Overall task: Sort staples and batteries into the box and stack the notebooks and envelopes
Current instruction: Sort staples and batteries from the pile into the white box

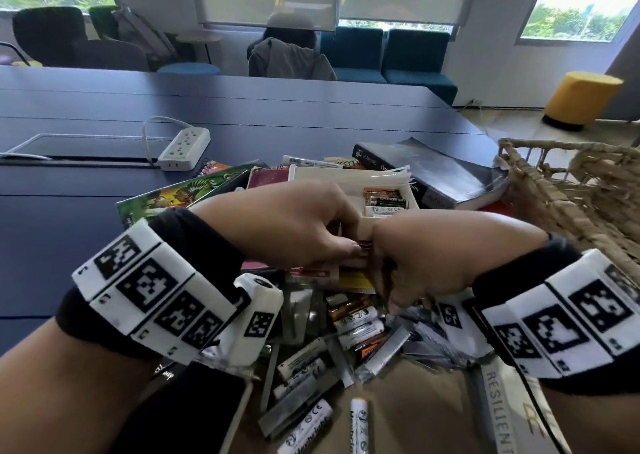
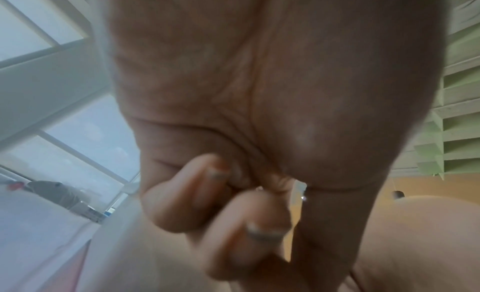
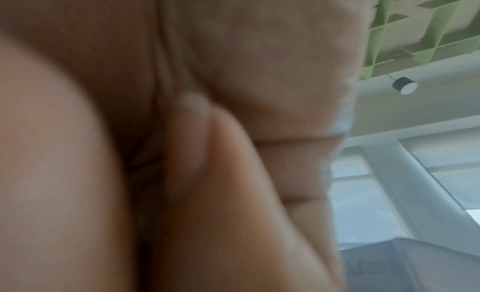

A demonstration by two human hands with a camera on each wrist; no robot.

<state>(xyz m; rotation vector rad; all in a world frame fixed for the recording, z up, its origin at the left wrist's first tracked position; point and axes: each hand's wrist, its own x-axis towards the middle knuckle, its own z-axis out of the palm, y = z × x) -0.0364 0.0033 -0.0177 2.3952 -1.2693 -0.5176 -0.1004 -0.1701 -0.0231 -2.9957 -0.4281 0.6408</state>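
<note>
the left hand [image 1: 294, 225] and the right hand [image 1: 426, 256] meet knuckle to knuckle over the middle of the heap, both with fingers curled down; the left hand's fingertips [image 1: 356, 249] pinch something small and dark with a red edge, too hidden to name, and i cannot tell whether the right hand has closed on anything, since its fingers point down out of sight and both wrist views show only blurred skin. just below the hands lie the loose batteries [image 1: 356, 318], smooth white and gold cylinders that i judge light, hard and ready to roll, so best taken across the middle between thumb and finger. mixed among them are staples [image 1: 381, 353] in thin grey metal strips, stiff but likely to snap apart, better lifted by their long edges. just beyond the hands sits the box [image 1: 412, 194], white, rigid-looking and shallow, with a few batteries already lying in 1 compartment. around it sprawl the notebooks [image 1: 180, 194], flat, glossy-covered and some spiral-bound, probably slippery against each other when stacked. a thick dark book [image 1: 436, 173] lies to the right of the box, a woven basket [image 1: 571, 190] of rough dry fibre beside it, and a white power strip [image 1: 185, 148] farther left on the dark table [image 1: 69, 211].
</note>
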